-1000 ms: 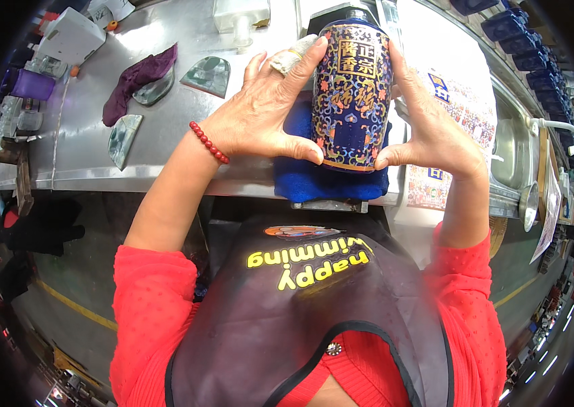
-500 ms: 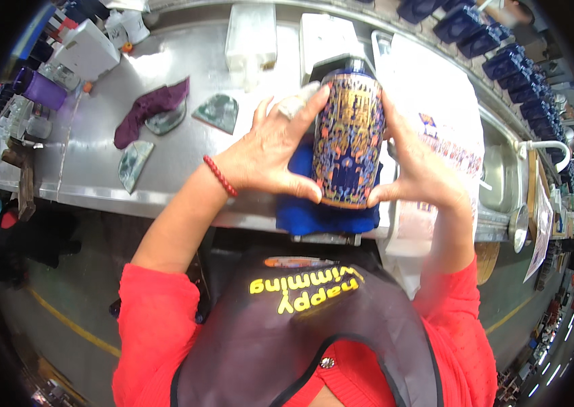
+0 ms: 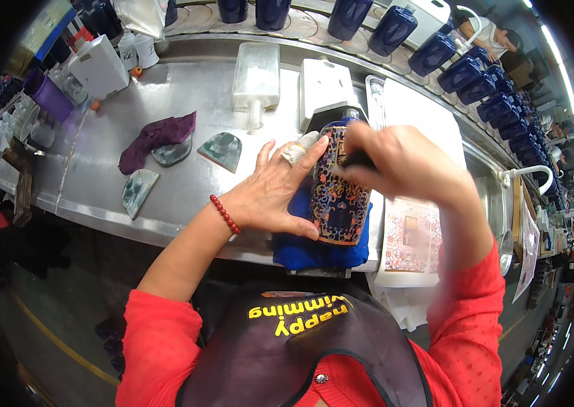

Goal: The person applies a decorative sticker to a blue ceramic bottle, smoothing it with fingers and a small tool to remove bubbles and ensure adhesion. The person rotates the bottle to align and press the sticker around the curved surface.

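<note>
Hands on a patterned blue bottle at the counter edge
Left hand [image 3: 270,197] cups the bottle [image 3: 338,186] with fingers spread along its side; right hand [image 3: 406,163], blurred, pinches a small dark piece at its top; the bottle rests on a blue cloth [image 3: 300,247] on the steel counter [image 3: 185,88]

A purple cloth [image 3: 157,138] lies among three grey-green wedges [image 3: 221,150] near a clear flask [image 3: 256,78].

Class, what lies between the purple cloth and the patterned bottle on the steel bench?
In the head view, a grey-green wedge-shaped piece lies between the purple cloth and the bottle, then the left hand.
</note>
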Demonstrator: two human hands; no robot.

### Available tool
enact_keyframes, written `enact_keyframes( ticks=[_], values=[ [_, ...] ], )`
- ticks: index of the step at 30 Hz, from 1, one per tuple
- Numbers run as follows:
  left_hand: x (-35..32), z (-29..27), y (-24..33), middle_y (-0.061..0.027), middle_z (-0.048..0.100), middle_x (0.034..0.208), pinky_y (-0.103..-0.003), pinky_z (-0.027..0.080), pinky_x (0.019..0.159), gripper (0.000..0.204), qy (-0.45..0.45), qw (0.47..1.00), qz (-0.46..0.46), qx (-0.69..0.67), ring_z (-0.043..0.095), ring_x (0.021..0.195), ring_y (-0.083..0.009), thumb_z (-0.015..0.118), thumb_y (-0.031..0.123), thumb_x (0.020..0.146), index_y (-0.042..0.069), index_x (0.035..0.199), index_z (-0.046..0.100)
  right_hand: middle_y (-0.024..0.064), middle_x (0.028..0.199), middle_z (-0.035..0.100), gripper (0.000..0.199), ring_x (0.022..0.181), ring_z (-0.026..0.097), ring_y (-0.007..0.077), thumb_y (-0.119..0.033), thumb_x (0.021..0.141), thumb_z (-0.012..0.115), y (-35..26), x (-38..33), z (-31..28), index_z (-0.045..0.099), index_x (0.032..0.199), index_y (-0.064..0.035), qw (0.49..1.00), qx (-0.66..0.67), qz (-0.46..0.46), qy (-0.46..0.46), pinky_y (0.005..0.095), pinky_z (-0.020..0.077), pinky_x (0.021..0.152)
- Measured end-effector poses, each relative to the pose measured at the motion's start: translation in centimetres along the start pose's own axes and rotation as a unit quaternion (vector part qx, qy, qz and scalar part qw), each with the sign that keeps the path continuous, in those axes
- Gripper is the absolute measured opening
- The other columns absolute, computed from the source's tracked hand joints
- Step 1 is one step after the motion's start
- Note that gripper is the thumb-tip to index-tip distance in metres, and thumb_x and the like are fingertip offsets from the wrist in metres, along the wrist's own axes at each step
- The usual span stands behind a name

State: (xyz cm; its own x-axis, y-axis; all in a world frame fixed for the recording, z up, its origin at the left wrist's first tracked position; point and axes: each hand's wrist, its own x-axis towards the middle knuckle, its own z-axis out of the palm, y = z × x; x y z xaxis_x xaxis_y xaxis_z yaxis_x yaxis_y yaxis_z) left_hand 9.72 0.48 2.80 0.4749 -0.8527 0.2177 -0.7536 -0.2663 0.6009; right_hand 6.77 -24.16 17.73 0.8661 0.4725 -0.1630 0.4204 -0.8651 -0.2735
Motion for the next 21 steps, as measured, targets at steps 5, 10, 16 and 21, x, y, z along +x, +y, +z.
enact_keyframes(
  ticks=[5,10,16,21],
  values=[
    [-0.7,-0.2,0.6,-0.0269,0.028,0.164,-0.064,0.008,0.121,0.139,0.002,1.000,-0.019,0.003,0.026,0.152,-0.0434,0.077,0.075,0.071,0.008,0.166,0.001,0.0046,0.081,0.066,0.006,0.078,0.067,0.0220,-0.015,0.087,0.066,-3.9,3.5,-2.0,0.061,0.090,-0.0129,0.936,-0.292,-0.061,0.186,0.0417,0.0493,0.070],
    [-3.3,0.6,3.8,-0.0285,0.034,0.158,-0.063,0.007,0.121,0.133,0.054,0.997,-0.044,-0.020,0.027,0.149,-0.0479,0.083,0.062,0.073,-0.002,0.163,0.008,0.0015,0.072,0.052,0.015,0.071,0.062,0.0213,-0.016,0.072,0.072,-4.6,-0.7,2.1,0.056,0.070,-0.0156,0.970,-0.059,-0.219,0.092,0.0395,0.0478,0.066],
    [-2.2,3.5,8.2,-0.0214,0.042,0.153,-0.073,0.014,0.112,0.111,0.198,0.975,-0.055,0.086,0.031,0.142,-0.0395,0.082,0.054,0.076,0.007,0.160,0.027,0.0084,0.075,0.069,0.016,0.064,0.064,0.0130,-0.015,0.095,0.072,0.5,-0.1,4.1,0.068,0.096,-0.0004,0.892,0.260,0.195,0.315,0.0306,0.0502,0.056],
    [-1.3,3.8,8.6,-0.0202,0.044,0.153,-0.075,0.014,0.110,0.107,0.217,0.963,-0.045,0.154,0.037,0.141,-0.0395,0.081,0.055,0.077,0.006,0.159,0.034,0.0180,0.076,0.073,0.027,0.064,0.071,0.0244,-0.024,0.096,0.070,1.6,-0.6,5.2,0.069,0.100,0.0029,0.855,0.119,0.266,0.429,0.0351,0.0543,0.058]
  ],
)
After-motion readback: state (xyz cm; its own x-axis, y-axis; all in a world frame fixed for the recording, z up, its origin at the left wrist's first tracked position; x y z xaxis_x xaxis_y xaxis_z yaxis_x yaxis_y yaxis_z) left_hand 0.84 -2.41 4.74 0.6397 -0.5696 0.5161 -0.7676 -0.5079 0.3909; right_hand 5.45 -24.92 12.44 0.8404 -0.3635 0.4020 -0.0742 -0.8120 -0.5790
